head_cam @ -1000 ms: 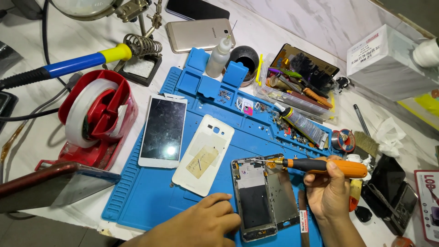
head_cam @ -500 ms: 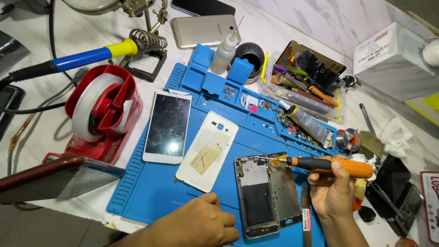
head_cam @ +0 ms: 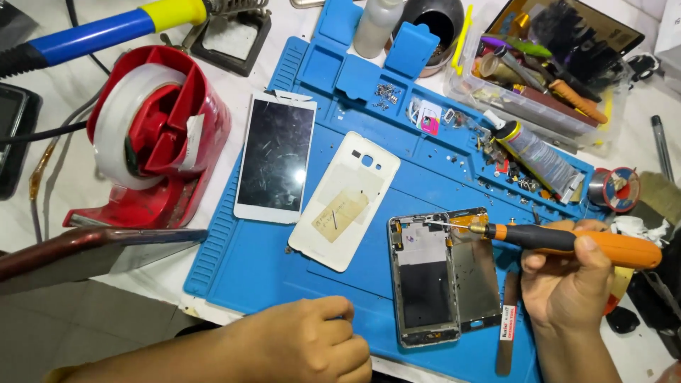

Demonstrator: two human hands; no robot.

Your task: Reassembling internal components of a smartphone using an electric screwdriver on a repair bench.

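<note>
**Screwdriver tip at an opened phone on a crowded repair mat**

The right hand [head_cam: 567, 284] has its fingers wrapped tight around an orange-handled screwdriver [head_cam: 567, 240], whose thin tip rests at the top edge of the opened phone frame [head_cam: 440, 280] lying on the blue mat [head_cam: 269, 269]. The left hand [head_cam: 305, 347] sits curled at the mat's near edge, just left of the frame; whether it pinches anything is hard to tell. Left of the frame lie a white back cover [head_cam: 346, 200] and a white-rimmed screen panel [head_cam: 275, 156], near but apart. A red tape dispenser [head_cam: 152, 135] stands beside the mat. A glue tube [head_cam: 535, 152] and loose screws [head_cam: 386, 93] crowd the far trays.
</note>
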